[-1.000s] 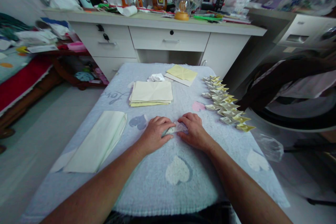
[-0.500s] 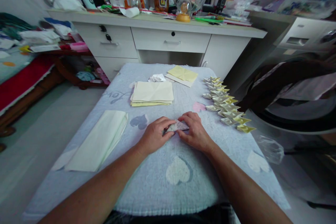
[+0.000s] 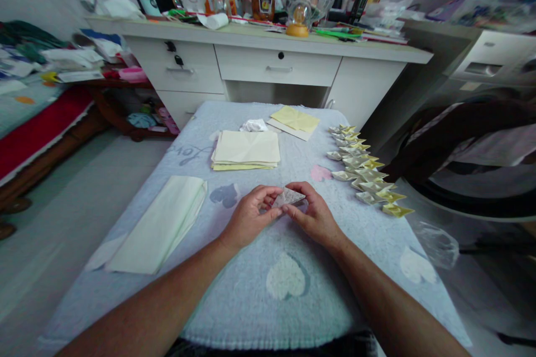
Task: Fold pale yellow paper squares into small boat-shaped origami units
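Between my hands, just above the cloth-covered table [image 3: 288, 312], is a small folded piece of paper [image 3: 288, 197], greyish and roughly triangular. My left hand [image 3: 253, 213] pinches its left side between thumb and fingers. On its right side, my right hand [image 3: 312, 212] grips it the same way, both thumbs close together at the lower edge. Rows of small folded paper boats [image 3: 364, 170], white and yellow, stand along the table's right side. Beyond my hands lies a stack of cream and yellow paper sheets [image 3: 246, 148].
A long folded pale sheet [image 3: 161, 226] lies at the left. Yellow and white sheets [image 3: 295, 121] and a crumpled white tissue [image 3: 253, 125] rest near the far edge. A cluttered desk [image 3: 276, 44] stands behind, with a washing machine [image 3: 489, 61] at the right.
The folded paper has turned in my fingers and now shows more of its triangular face. Both hands have shifted their grip slightly. The view has swung a little left.
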The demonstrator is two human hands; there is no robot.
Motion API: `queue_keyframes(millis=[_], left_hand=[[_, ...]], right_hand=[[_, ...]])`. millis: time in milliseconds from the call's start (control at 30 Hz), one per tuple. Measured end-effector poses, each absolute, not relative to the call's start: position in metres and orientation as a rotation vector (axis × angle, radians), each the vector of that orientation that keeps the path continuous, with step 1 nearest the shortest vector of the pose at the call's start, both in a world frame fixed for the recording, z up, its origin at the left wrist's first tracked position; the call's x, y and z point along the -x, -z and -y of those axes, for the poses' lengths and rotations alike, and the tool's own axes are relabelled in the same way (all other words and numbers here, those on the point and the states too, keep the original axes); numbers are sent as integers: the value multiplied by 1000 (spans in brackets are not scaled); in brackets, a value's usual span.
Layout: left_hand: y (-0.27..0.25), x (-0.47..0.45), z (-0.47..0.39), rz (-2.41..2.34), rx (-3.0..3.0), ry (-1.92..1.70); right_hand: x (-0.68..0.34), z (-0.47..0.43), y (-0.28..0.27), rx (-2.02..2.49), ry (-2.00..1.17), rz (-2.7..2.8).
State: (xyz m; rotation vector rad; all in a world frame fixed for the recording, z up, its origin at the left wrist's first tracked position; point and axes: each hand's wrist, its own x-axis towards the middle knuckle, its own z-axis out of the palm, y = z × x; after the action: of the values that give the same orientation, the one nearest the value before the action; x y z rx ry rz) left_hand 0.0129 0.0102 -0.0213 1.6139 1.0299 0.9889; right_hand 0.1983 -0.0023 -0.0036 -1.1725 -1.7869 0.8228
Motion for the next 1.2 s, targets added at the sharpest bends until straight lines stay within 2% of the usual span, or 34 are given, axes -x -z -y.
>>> queue_keyframes(millis=[167,300,433,567,867,1200], left_hand=[[21,-15,-11,-1020,-1448,-1029],[21,-17,-11,-1043,-1425,-1063],[21,-17,-10,-1067,-1478,-1038],[19,-16,-9,-1088,-1539,-1000],[17,-16,-8,-979,-1429,-1005],[15,-18,-6,-1010,-1329,-997]], right_hand=[[-194,3,6,1318,-604,1664],[-189,4,13,1398,-800,1545],[-186,5,15,1257,-1014,1457],[-185,5,12,1132,-1076,1441],[-190,8,7,1146,-952,1569],[-190,8,3,1049,-676,1724]])
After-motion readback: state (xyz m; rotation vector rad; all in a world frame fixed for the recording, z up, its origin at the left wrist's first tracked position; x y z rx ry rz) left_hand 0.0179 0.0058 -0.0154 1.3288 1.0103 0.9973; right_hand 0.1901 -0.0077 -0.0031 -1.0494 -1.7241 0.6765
